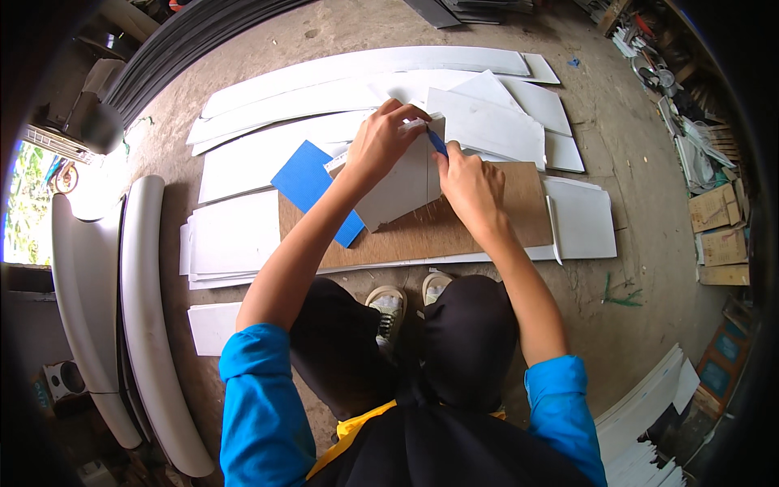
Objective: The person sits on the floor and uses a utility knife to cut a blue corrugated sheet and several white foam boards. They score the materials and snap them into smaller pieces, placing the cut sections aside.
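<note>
A pale grey-white panel (398,191) stands tilted on a brown wooden board (519,203) in front of me. My left hand (385,143) is closed over its upper edge, fingers pressing beside a white strip that runs along that edge. In my right hand (472,183) is a slim blue cutter knife (436,142), its far end against the panel near my left fingertips; the blade itself is too small to make out. A straight line runs down the panel below the knife. A blue sheet (303,172) lies partly under the panel, to its left.
Stacked long white boards (280,162) lie on the concrete floor (649,203) beneath and beyond the wooden board. Long white curved panels (150,325) stand at the left, with dark strips (195,40) behind. Cardboard boxes (722,231) and scrap line the right side.
</note>
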### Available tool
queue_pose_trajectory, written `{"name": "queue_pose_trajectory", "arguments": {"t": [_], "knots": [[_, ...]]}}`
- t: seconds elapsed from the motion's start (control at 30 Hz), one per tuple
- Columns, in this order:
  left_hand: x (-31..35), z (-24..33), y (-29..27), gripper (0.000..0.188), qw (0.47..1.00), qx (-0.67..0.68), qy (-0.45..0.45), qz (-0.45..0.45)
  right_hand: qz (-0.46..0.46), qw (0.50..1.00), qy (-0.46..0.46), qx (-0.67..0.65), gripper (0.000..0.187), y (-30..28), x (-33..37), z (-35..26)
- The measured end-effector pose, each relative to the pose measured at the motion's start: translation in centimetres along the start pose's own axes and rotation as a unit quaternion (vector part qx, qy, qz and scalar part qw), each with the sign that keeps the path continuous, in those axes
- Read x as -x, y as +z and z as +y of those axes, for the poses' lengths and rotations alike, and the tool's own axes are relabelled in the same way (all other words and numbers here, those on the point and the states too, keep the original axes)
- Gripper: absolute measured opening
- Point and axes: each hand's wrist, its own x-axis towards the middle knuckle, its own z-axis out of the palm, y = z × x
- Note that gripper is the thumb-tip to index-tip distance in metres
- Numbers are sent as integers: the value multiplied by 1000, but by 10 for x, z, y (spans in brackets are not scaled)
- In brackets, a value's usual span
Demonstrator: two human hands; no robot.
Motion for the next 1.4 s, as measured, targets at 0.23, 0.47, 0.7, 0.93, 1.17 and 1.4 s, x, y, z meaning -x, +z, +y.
{"name": "queue_pose_trajectory", "arguments": {"t": [0.23,0.47,0.7,0.93,1.17,1.4], "knots": [[-2,-3,2,17,999,-28,-10,17,-2,998,-7,56,26,-12,14,-4],[-2,-10,-1,18,1000,21,3,8,-45,998,-18,39,28,-20,11,-6],[1,-12,-1,18,999,8,39,-12,-105,994,-9,-7,28,-20,-7,-8],[4,-4,1,18,998,2,57,27,-140,990,-12,-2,30,-8,-23,-2],[3,-3,3,18,999,-7,48,25,-141,990,23,-17,30,-26,8,-2],[6,-13,10,18,993,-32,116,16,-190,982,7,-15,31,-16,-11,-2]]}}
